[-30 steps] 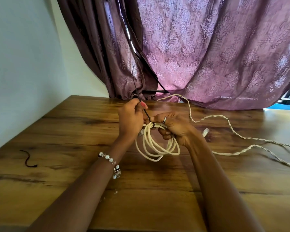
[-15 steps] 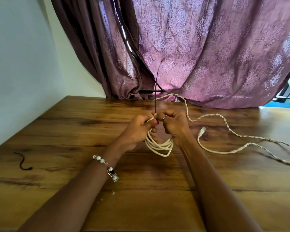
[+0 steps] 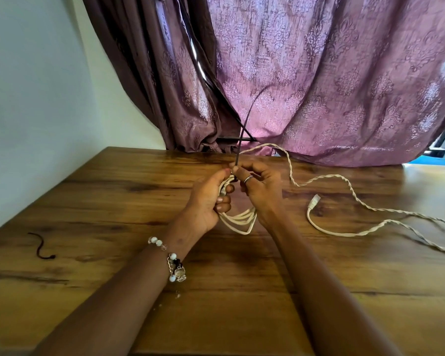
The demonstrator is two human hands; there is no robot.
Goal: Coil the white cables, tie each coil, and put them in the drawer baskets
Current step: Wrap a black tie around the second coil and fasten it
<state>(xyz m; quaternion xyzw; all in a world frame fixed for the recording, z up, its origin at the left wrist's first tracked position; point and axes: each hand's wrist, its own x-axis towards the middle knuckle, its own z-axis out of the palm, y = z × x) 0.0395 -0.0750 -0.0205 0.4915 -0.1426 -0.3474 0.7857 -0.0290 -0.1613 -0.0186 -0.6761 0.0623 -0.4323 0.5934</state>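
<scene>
A short dark tie (image 3: pixel 41 246) lies alone at the left of the wooden surface (image 3: pixel 113 201). At centre, the left hand (image 3: pixel 208 201) curls its fingers round the white cable coil (image 3: pixel 238 219), held just above the surface. The right hand (image 3: pixel 260 188) pinches a black tie (image 3: pixel 244 127) standing upright from the coil. The tie's loop is hidden between the hands. A twisted white cable (image 3: pixel 344 183) trails right, cut off at the edge.

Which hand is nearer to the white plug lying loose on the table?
The right hand: the white plug lies just beyond it on its right. The left hand is farther, on the right hand's other side.
</scene>
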